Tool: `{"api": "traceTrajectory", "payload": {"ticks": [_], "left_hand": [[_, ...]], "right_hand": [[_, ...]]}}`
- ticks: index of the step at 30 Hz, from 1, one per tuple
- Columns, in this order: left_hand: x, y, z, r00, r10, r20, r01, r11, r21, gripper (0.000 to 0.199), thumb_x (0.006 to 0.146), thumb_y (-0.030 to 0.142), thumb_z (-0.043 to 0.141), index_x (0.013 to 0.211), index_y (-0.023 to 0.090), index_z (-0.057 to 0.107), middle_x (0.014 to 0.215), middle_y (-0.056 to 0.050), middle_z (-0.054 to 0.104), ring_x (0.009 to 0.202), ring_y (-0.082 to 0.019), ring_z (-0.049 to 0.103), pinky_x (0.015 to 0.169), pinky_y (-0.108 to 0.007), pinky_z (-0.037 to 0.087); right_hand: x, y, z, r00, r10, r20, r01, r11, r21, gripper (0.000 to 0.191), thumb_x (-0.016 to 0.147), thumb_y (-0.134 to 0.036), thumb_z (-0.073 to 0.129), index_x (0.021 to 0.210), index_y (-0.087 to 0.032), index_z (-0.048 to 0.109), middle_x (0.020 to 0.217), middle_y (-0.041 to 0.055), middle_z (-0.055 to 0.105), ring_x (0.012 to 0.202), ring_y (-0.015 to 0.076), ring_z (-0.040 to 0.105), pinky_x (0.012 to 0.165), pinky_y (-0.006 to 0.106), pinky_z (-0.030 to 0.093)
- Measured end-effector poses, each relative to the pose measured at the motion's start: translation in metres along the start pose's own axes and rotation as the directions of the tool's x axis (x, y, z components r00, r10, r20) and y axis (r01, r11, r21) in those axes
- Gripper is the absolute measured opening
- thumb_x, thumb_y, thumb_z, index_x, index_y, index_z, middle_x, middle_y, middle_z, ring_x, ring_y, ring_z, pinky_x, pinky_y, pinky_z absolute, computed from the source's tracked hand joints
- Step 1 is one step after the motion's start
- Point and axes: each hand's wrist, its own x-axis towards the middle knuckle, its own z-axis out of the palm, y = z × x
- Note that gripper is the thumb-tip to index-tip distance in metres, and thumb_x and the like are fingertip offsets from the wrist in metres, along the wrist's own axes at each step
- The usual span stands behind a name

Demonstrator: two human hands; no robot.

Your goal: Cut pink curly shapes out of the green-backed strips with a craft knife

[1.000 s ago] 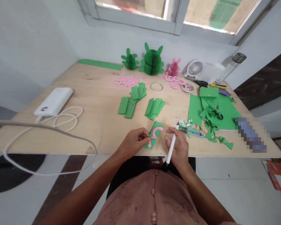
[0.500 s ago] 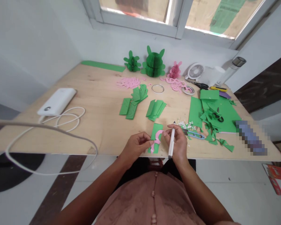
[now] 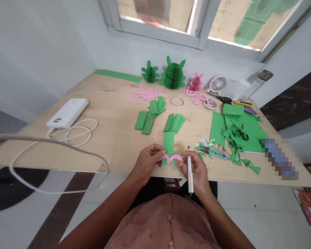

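A curved pink paper cutout (image 3: 175, 157) lies across the lower part of a green paper strip (image 3: 168, 142) near the table's front edge. My left hand (image 3: 148, 162) pinches the cutout's left end. At its right end are the fingertips of my right hand (image 3: 197, 171), which also holds a white pen (image 3: 190, 173), dark tip pointing up and away. Just beyond the strip lies a small stack of folded green papers (image 3: 174, 123). More green pieces (image 3: 146, 121) rest to the left of that stack.
Blue-handled snips (image 3: 217, 153) lie right of my hands among green scraps (image 3: 234, 152). Green sheets (image 3: 255, 129) cover the table's right side. Behind stand green paper figures (image 3: 173, 76), a pink one (image 3: 196, 82) and a fan (image 3: 218, 84). A white power bank (image 3: 67, 112) with cable sits left.
The pink cutout has turned from upright to nearly level across the strip. The pen has tilted, its dark tip clearer at the top. The whole view has shifted slightly.
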Motion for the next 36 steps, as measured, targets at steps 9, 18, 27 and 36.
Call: {"api": "traceTrajectory", "payload": {"ticks": [9,18,27,36], "left_hand": [[-0.002,-0.007,0.001,0.996,-0.029,-0.089,0.015,0.989,-0.15,0.037,0.054,0.035,0.082,0.072,0.018,0.055,0.056,0.006,0.057,0.05,-0.008,0.05,0.05,-0.02,0.041],[-0.014,-0.013,0.018,0.996,-0.058,-0.068,0.044,0.979,-0.197,0.046,0.058,0.029,0.082,0.1,0.016,0.069,0.076,-0.002,0.072,0.072,-0.014,0.063,0.072,-0.025,0.047],[-0.016,-0.01,0.022,0.998,-0.027,-0.055,0.013,0.971,-0.237,0.021,0.055,0.023,0.082,0.07,0.016,0.069,0.084,-0.001,0.07,0.07,-0.009,0.058,0.066,-0.019,0.045],[-0.018,-0.007,0.024,0.995,-0.087,-0.048,0.068,0.949,-0.308,0.03,0.052,0.024,0.086,0.072,0.015,0.066,0.085,-0.002,0.07,0.072,-0.011,0.062,0.069,-0.022,0.05]], "right_hand": [[0.013,0.003,0.004,0.934,0.034,-0.357,0.021,0.989,0.149,0.032,0.074,-0.038,0.073,0.099,-0.022,0.06,0.073,-0.0032,0.057,0.066,0.013,0.056,0.064,0.026,0.046],[0.012,0.003,0.03,0.935,0.054,-0.35,0.016,0.981,0.194,0.034,0.076,-0.04,0.071,0.1,-0.021,0.058,0.076,-0.0022,0.057,0.067,0.013,0.056,0.063,0.027,0.047],[0.006,0.009,0.03,0.944,0.076,-0.32,-0.007,0.978,0.21,0.032,0.078,-0.037,0.07,0.102,-0.021,0.058,0.079,-0.0015,0.058,0.069,0.0135,0.058,0.067,0.028,0.047],[0.005,0.007,0.029,0.94,0.101,-0.327,-0.031,0.977,0.211,0.036,0.076,-0.043,0.072,0.101,-0.021,0.059,0.077,-0.0017,0.06,0.068,0.0136,0.059,0.066,0.028,0.048]]}}
